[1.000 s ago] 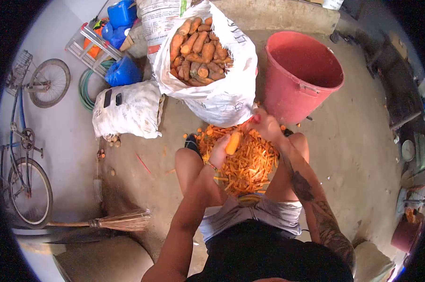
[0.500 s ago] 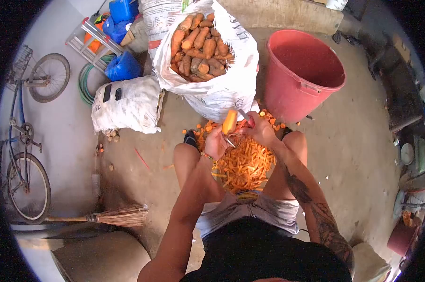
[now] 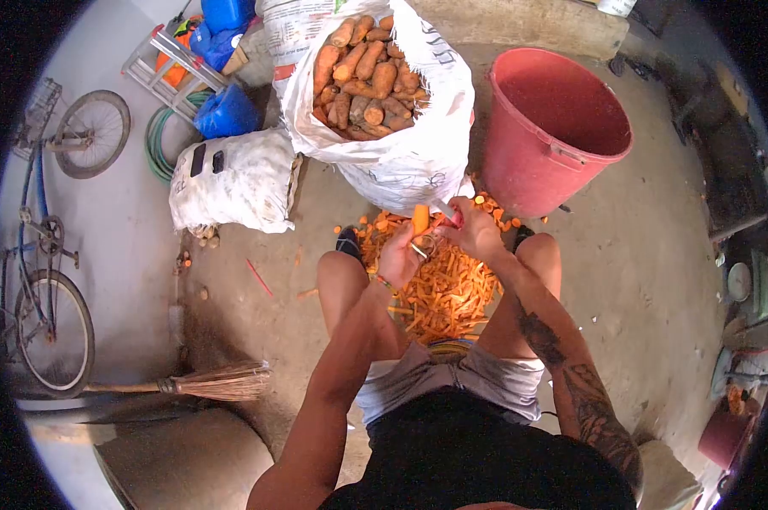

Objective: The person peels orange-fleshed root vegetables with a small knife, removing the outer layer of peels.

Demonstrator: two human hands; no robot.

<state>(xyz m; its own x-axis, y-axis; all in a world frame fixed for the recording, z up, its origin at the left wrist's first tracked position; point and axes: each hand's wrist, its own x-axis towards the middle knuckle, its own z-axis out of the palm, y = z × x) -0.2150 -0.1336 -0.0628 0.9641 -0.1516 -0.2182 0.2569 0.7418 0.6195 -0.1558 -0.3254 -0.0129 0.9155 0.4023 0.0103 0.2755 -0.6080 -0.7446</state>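
My left hand (image 3: 400, 255) is closed around the lower part of a peeled orange carrot (image 3: 421, 219), whose top points away from me. A thin, pale, metal-looking piece (image 3: 419, 251) shows by the same hand's fingers. My right hand (image 3: 478, 231) grips a red-handled knife (image 3: 442, 207), its blade pointing toward the carrot's upper end. Beneath both hands, a heap of orange carrot peelings (image 3: 450, 293) spreads over the floor between my legs. Carrot ends (image 3: 507, 225) lie by the heap's right edge.
A white sack (image 3: 392, 166) of unpeeled carrots (image 3: 371, 72) stands ahead. To its right is a large red bucket (image 3: 537, 157). A filled white sack (image 3: 231, 187) lies on the left, with a broom (image 3: 222, 382) nearer me and a bicycle (image 3: 48, 246) against the wall.
The carrot in my left hand has tilted and shows shorter. The knife blade sits close by its top, and the view has shifted slightly.
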